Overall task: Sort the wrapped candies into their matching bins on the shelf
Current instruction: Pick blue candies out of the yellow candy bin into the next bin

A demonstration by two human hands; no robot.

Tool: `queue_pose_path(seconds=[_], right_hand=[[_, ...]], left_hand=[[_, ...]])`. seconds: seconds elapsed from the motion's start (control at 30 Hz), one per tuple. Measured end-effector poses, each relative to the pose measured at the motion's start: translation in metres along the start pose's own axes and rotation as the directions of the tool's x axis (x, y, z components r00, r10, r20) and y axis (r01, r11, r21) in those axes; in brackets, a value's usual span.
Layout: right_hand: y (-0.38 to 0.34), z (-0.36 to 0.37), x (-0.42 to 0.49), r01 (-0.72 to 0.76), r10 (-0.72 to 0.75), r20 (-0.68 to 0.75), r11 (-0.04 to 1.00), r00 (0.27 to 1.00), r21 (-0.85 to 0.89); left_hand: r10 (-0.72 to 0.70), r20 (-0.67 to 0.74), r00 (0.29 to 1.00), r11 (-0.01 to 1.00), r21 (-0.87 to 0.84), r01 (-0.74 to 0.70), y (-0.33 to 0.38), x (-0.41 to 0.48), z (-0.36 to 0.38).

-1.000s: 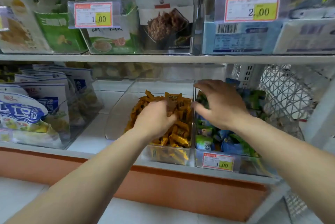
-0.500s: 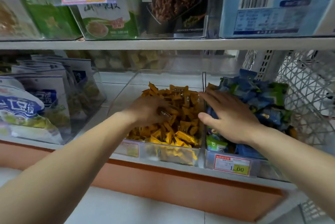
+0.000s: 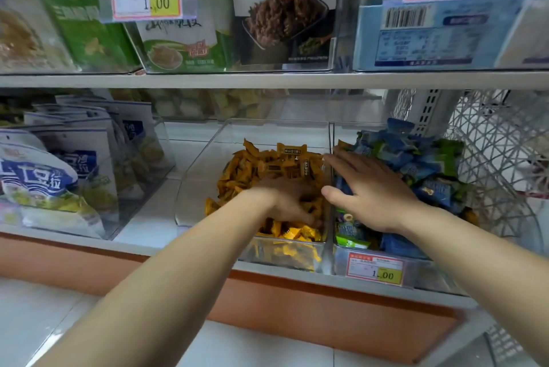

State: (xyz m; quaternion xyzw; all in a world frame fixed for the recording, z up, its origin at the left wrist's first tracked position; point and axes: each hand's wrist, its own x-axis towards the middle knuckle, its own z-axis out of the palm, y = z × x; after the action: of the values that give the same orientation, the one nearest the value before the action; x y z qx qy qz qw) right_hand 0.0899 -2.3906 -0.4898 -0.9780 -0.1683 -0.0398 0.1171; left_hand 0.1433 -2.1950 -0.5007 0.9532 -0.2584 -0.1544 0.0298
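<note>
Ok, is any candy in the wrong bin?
Yes, an orange wrapper peeks out at the back left corner of the blue-and-green bin, just past the right hand; it matches the orange candies next door.

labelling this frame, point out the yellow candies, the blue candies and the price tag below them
yellow candies (image 3: 261,166), head view, back of the pile
blue candies (image 3: 416,158), head view, a blue wrapper on top
price tag (image 3: 375,271), head view, middle of the label

Left grip (image 3: 286,203) palm-down, blurred; right grip (image 3: 371,191) flat and spread.
</note>
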Motion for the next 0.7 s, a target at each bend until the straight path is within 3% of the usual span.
queue_pose_path(seconds=[0.1,0.37,0.5,0.7], right_hand=[[0.001,-0.002,0.0,0.004,-0.004,0.007,1.0,1.0,0.004],[-0.001,-0.003,0.002,-0.023,0.022,0.022,1.0,1.0,0.02],[-0.002,-0.002,0.002,-0.023,0.022,0.03,0.999,0.999,0.024],[-0.007,-0.008,0.004,-0.036,0.035,0.07,0.999,0.997,0.019]], left_hand=[[-0.018,-0.02,1.0,0.987,0.161,0.021,-0.017,-0.004,0.002],[0.014,-0.18,0.984,0.998,0.059,-0.004,-0.071,-0.043,-0.006],[-0.024,-0.172,0.985,0.999,0.032,0.03,-0.066,-0.045,-0.012],[-0.049,-0.338,0.94,0.994,-0.11,0.012,-0.033,-0.045,-0.013]])
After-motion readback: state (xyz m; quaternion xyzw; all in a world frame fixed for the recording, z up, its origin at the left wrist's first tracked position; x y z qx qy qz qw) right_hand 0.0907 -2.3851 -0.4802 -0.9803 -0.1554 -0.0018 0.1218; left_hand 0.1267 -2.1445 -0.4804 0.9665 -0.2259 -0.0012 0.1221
